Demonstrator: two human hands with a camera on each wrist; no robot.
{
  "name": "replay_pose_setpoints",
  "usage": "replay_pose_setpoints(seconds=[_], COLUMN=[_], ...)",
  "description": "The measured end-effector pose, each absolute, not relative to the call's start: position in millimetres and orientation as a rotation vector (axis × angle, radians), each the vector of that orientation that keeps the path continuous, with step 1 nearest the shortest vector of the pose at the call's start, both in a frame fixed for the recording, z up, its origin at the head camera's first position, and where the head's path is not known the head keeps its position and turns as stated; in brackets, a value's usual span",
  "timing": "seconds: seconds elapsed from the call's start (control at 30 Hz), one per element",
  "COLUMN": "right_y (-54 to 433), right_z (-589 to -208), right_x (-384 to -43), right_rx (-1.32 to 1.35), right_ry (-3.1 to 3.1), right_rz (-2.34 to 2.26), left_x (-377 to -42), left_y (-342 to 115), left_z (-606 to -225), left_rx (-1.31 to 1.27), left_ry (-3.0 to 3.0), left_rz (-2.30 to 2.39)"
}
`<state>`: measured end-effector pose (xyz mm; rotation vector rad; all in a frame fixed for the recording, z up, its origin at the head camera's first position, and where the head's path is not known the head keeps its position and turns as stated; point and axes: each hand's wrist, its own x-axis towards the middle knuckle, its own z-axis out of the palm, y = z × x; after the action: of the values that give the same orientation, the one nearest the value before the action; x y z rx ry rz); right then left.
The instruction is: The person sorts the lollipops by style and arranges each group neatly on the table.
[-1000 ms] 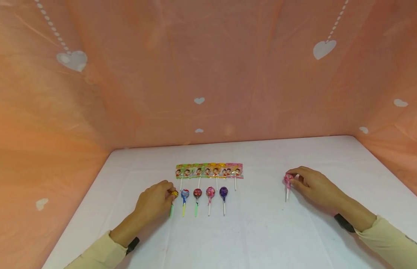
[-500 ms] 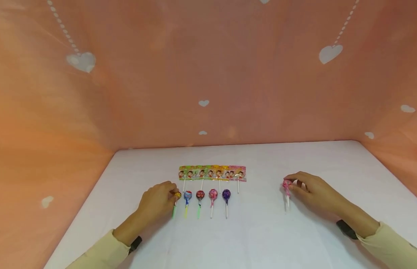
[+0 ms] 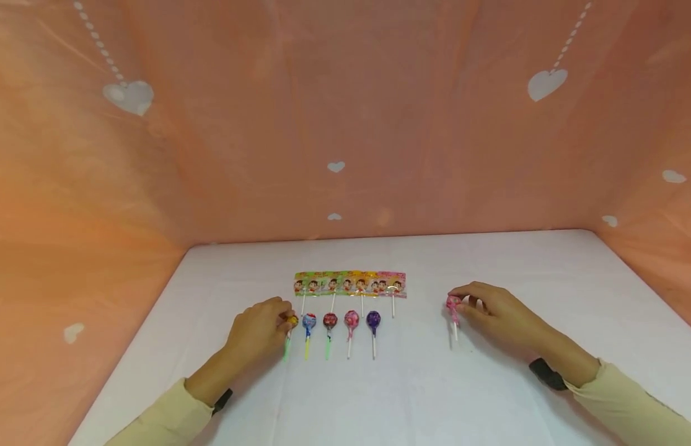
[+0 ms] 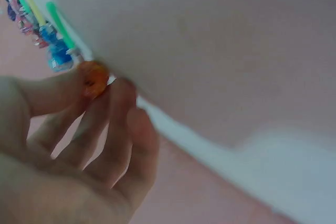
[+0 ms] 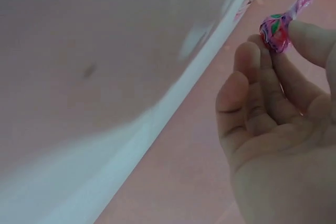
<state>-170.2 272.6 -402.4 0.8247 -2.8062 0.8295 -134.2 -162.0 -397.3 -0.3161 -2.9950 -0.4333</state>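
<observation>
My left hand [image 3: 259, 329] pinches the yellow-orange head of a lollipop [image 4: 95, 79] between thumb and fingers. Its green stick [image 4: 60, 24] points toward the front of the table in the head view. Beside it lie a blue lollipop [image 3: 308, 321], a red lollipop [image 3: 330, 320], a pink lollipop [image 3: 352, 319] and a purple lollipop [image 3: 374, 319] in one row. Over to the right, my right hand [image 3: 492, 313] holds another pink lollipop [image 5: 275, 31] by its wrapped head, white stick downward. A shadow beside that stick suggests it is off the cloth.
Behind the row lie several flat-wrapped lollipops [image 3: 334, 284] in green, orange and pink packets, edge to edge, white sticks toward me. White cloth covers the table [image 3: 412, 396]. An orange curtain [image 3: 378, 124] with white hearts encloses the back and sides.
My right hand has carried its pink lollipop left, toward the row, and the stick now stands apart from its shadow. The left hand keeps its pinch in place. The head view has shifted slightly.
</observation>
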Motion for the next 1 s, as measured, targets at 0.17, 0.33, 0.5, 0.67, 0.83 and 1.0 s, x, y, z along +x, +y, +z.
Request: replay_pose_setpoints(seconds=[0.17, 0.33, 0.5, 0.67, 0.83, 1.0], right_y=[262.6, 250.8, 240.2, 231.4, 222.8, 212.3], right_z=[-404.9, -405.0, -404.0, -402.8, -403.8, -405.4], right_x=[-171.6, -173.7, -173.9, -173.7, -175.5, -175.1], right_rx=[0.810, 0.840, 0.874, 0.914, 0.949, 0.955], right_ry=[-2.845, -2.849, -2.837, -2.804, -2.796, -2.825], right_rz=[0.827, 0.831, 0.834, 0.818, 0.787, 0.748], left_x=[-131.5, -131.9, -132.4, -134.0, -133.9, -132.9], left_y=[-159.0, -158.5, -159.8, -161.0, -161.4, -161.1], left_z=[-399.2, -399.4, -401.5, -403.1, -401.8, -402.5], left_rx=[-0.320, -0.322, -0.327, -0.334, -0.332, -0.322], left_ry=[-2.976, -2.964, -2.939, -2.912, -2.910, -2.913], left_rz=[-0.424, -0.428, -0.444, -0.461, -0.480, -0.489])
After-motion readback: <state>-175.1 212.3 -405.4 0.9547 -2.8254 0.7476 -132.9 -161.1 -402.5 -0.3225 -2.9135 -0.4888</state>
